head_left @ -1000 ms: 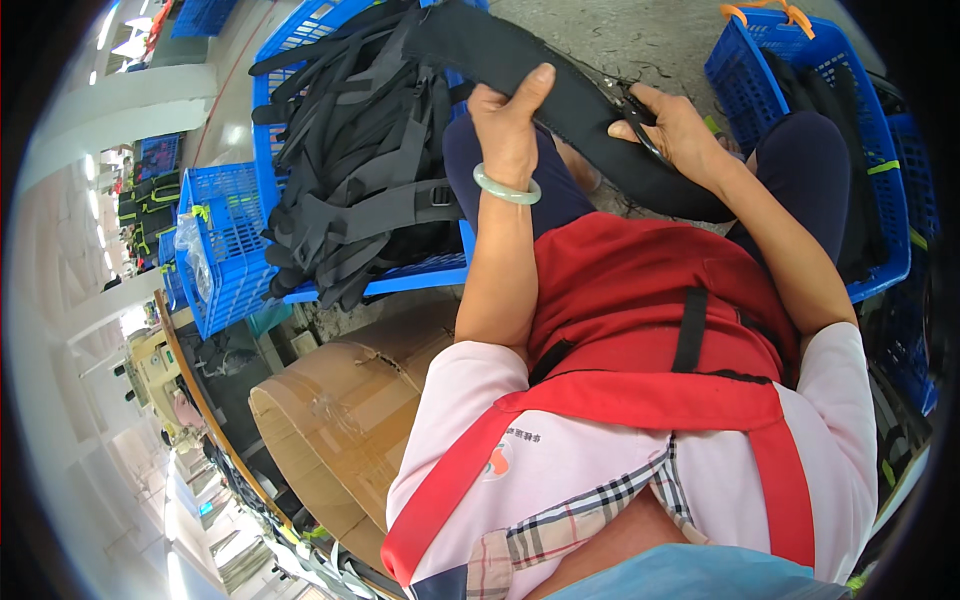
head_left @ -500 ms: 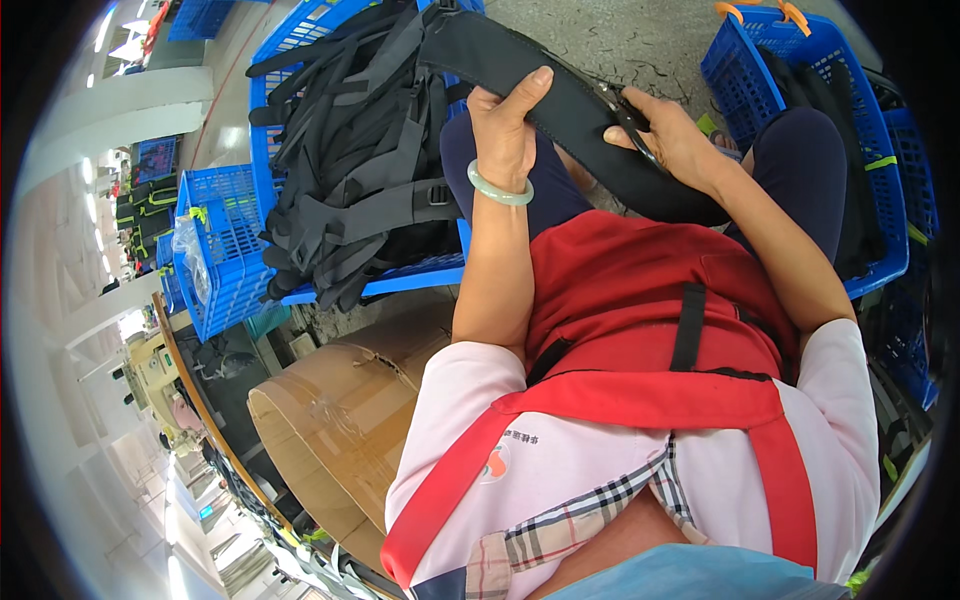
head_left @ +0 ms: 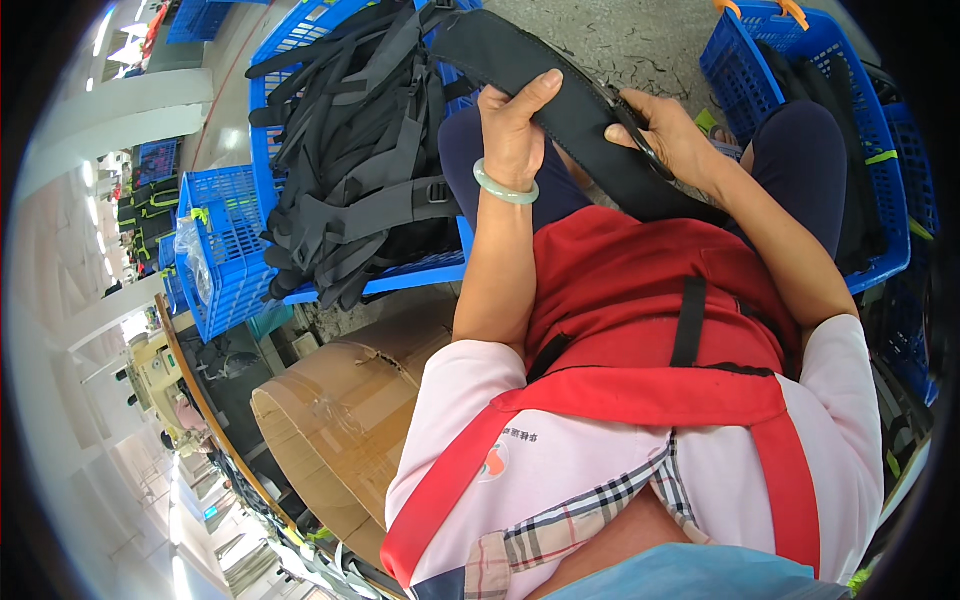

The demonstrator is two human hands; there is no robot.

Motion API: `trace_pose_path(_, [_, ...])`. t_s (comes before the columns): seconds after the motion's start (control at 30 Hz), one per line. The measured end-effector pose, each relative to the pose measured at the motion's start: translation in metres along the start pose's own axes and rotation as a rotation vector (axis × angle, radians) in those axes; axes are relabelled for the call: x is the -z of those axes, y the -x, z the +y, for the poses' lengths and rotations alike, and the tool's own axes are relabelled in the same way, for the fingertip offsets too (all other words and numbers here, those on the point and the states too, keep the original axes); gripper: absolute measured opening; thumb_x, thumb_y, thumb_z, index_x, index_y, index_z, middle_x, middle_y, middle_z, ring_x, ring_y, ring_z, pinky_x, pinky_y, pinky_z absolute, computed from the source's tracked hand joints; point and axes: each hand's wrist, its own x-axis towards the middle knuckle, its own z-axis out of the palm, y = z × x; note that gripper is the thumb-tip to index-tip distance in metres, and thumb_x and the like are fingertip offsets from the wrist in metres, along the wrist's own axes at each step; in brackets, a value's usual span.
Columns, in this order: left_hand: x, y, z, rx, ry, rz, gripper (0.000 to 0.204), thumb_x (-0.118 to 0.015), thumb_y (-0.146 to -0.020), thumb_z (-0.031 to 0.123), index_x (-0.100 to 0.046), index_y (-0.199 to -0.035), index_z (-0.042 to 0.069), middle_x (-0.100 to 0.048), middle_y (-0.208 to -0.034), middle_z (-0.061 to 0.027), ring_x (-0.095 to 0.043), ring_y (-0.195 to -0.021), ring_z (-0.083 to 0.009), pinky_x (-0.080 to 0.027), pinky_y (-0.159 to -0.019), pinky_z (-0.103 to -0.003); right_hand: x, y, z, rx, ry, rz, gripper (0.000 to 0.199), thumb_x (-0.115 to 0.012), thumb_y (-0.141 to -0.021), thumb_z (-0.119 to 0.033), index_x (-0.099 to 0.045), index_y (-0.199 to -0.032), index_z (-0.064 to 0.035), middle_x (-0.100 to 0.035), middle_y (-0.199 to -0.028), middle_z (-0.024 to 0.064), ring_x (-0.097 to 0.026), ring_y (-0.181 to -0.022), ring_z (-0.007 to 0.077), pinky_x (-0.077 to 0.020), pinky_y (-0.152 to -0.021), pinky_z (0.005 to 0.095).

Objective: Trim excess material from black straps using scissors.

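A long black padded strap runs across my lap, its far end by the blue crate and its near end against my red apron. My left hand, with a pale green bangle at the wrist, is closed on the strap, thumb on top. My right hand is closed round dark-handled scissors. The blades point toward the strap's far edge, where I cannot tell whether they are open. The fingers of my left hand are mostly hidden beneath the strap.
Left of my knee, a blue crate is heaped with black and grey straps. A smaller blue crate stands beside it, with a brown cardboard box nearer me. Another blue crate holding black pieces is at my right. Dark scraps lie on the floor.
My left hand and the strap have shifted slightly to the right. The scissors have moved a little along the strap's edge; both hands keep their hold.
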Motion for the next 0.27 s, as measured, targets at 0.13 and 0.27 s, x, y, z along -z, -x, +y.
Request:
trace_pose_path(0.13, [-0.0061,0.0016,-0.0018,0.008,0.003,-0.009,0.012,-0.071,-0.079,-0.003,-0.068,-0.089,0.001,-0.068,-0.086,-0.0045,-0.063,-0.076,-0.0117,-0.050,-0.073,-0.024,-0.0021,-0.0029,0.0011,0.102,0.027,0.104,0.051,-0.066,-0.085,-0.048,-0.058,-0.095,0.0016,-0.052,-0.069,0.0052,-0.048,-0.066,0.0108,-0.0431,-0.059,0.0279])
trace_pose_path(0.27, [-0.0048,0.0026,-0.0022,0.017,-0.003,-0.024,0.016,-0.071,-0.078,-0.003,-0.067,-0.094,0.001,-0.068,-0.088,-0.0052,-0.064,-0.079,-0.0125,-0.050,-0.075,-0.025,0.0016,-0.0039,-0.0007,0.031,0.017,0.055,0.053,-0.066,-0.084,-0.051,-0.058,-0.101,-0.0007,-0.057,-0.073,0.0065,-0.051,-0.067,0.0138,-0.0458,-0.061,0.0306])
